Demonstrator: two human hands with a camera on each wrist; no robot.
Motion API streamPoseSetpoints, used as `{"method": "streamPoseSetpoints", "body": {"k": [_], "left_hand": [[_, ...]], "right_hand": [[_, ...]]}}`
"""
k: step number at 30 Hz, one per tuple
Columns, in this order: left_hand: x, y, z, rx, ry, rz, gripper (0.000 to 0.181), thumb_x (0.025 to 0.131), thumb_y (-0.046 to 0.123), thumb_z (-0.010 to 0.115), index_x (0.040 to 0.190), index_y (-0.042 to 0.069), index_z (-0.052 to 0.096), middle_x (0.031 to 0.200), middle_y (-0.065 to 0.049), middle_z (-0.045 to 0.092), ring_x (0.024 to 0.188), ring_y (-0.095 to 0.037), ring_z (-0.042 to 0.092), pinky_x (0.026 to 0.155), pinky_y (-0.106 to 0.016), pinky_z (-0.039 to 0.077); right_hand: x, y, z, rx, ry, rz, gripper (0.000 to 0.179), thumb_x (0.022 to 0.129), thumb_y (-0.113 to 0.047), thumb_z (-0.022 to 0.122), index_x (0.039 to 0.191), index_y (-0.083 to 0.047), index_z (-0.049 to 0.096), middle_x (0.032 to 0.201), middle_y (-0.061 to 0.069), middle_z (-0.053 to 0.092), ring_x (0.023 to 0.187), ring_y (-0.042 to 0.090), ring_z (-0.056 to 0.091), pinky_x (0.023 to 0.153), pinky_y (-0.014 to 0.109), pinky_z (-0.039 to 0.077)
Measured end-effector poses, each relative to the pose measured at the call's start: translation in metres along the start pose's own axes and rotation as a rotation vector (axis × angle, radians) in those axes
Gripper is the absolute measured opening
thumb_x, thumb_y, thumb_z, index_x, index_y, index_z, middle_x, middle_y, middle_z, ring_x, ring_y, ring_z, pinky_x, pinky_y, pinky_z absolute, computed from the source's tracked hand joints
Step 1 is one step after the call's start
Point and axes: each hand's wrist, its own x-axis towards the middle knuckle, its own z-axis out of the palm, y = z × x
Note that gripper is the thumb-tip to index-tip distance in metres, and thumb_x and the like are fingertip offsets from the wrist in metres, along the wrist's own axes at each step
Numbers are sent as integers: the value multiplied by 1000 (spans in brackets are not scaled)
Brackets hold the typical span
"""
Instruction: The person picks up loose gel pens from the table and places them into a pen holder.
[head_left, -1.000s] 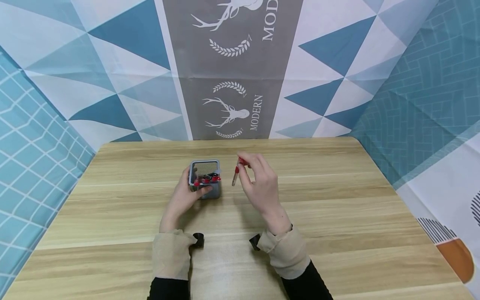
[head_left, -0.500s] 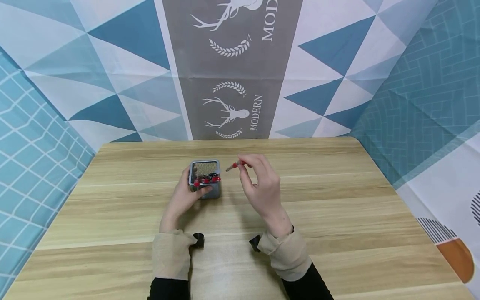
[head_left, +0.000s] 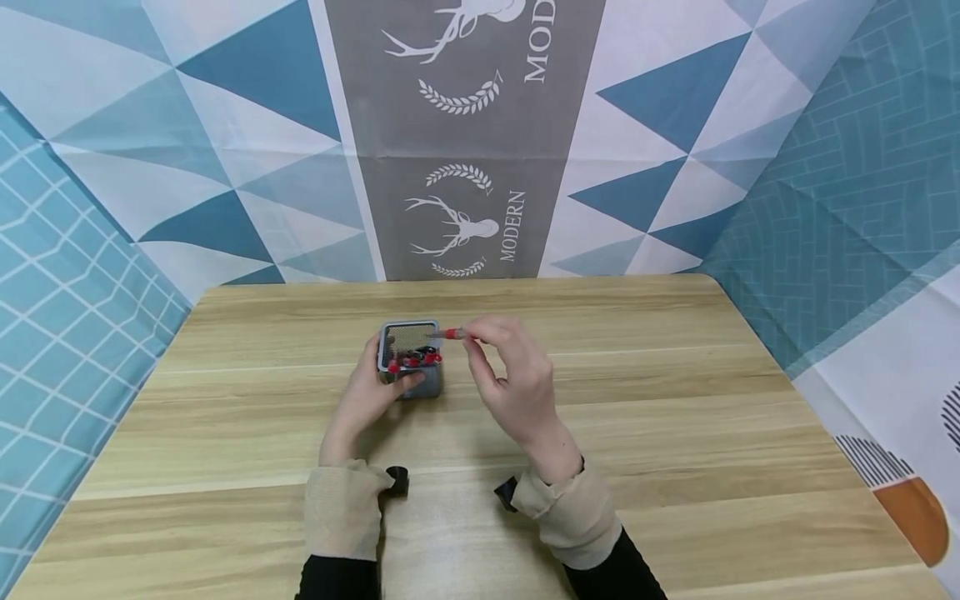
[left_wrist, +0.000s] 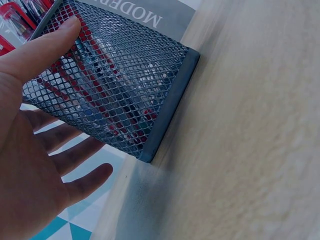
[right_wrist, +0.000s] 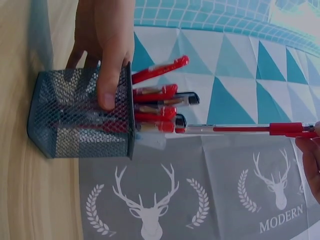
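My left hand (head_left: 362, 402) holds a dark metal mesh pen holder (left_wrist: 115, 75) standing on the table, its thumb against the near side and the other fingers around the far side. Several red and black capped pens (right_wrist: 155, 107) stick out of the holder's mouth. Between the thumb and fingertips of my right hand (head_left: 519, 379) is a clear-barrelled red gel pen (right_wrist: 240, 128), pinched by its red capped end. This pen lies nearly level in the head view, its free end at the holder's right rim. In the right wrist view that end overlaps the pen tops.
The wooden tabletop (head_left: 675, 400) stretches out on both sides of the arms. Behind it hangs a patterned cloth (head_left: 637, 150) with blue triangles and deer prints. A black wrist-worn piece (head_left: 397, 481) juts from the left cuff, and another sits on the right.
My right hand has shifted left toward the pen holder. The red pen has swung from pointing down to nearly level, its free end now at the rim. My left hand has not moved.
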Motion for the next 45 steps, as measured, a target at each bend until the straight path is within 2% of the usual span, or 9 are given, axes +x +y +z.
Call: {"method": "streamPoseSetpoints", "body": {"k": [8, 14, 20, 29, 32, 36, 39, 45], "left_hand": [[0, 1, -1, -5, 5, 23, 94, 74, 38, 74, 145, 15, 16, 135, -16, 41, 123, -33, 39, 103, -52, 29], [0, 0, -1, -24, 6, 35, 93, 74, 38, 73, 144, 16, 17, 135, -16, 41, 122, -31, 40, 103, -51, 30], [-1, -1, -1, -24, 3, 49, 93, 74, 38, 74, 144, 15, 17, 136, -18, 41, 122, -32, 41, 102, -51, 32], [-1, -2, -1, -17, 5, 45, 95, 74, 38, 74, 145, 15, 16, 138, -16, 39, 124, -31, 39, 103, -49, 31], [-7, 12, -4, -23, -6, 34, 91, 77, 30, 73, 145, 10, 15, 138, -20, 37, 125, -34, 38, 103, -50, 30], [-8, 15, -5, -41, -12, 26, 90, 78, 26, 73, 145, 9, 15, 138, -21, 37, 125, -35, 38, 104, -50, 29], [-2, 1, -2, -34, -5, 37, 92, 76, 33, 74, 145, 15, 16, 139, -17, 37, 126, -32, 38, 104, -50, 29], [-1, -1, -1, -25, -4, 48, 91, 77, 30, 73, 145, 14, 15, 141, -16, 33, 127, -33, 35, 104, -51, 28]], "right_hand": [[0, -9, 8, 1, -35, -72, 15, 82, 0, 63, 96, -2, 59, 89, 8, 62, 81, 18, 62, 74, 23, 52], [-2, -14, 14, -2, -66, -87, 11, 86, -5, 59, 97, -3, 60, 90, 7, 64, 81, 16, 63, 76, 22, 51], [-7, -14, 20, 17, -119, -83, 14, 86, -1, 57, 98, -4, 60, 92, 7, 64, 85, 17, 63, 80, 21, 50], [-15, -12, 28, -24, -182, -78, 17, 85, -1, 58, 101, -6, 60, 95, 7, 64, 88, 17, 63, 83, 21, 50], [-17, -11, 30, -34, -200, -78, 18, 86, -1, 57, 102, -6, 61, 96, 6, 64, 88, 16, 63, 83, 21, 49], [-19, -9, 33, -51, -229, -67, 20, 85, 0, 58, 103, -7, 62, 97, 5, 65, 89, 15, 63, 84, 21, 49], [-22, -8, 34, -52, -256, -48, 20, 84, 0, 59, 103, -7, 63, 98, 5, 64, 91, 15, 62, 85, 20, 48], [-26, -5, 38, -45, -288, -14, 19, 85, -3, 59, 102, -8, 64, 98, 5, 61, 88, 14, 62, 79, 17, 49]]}}
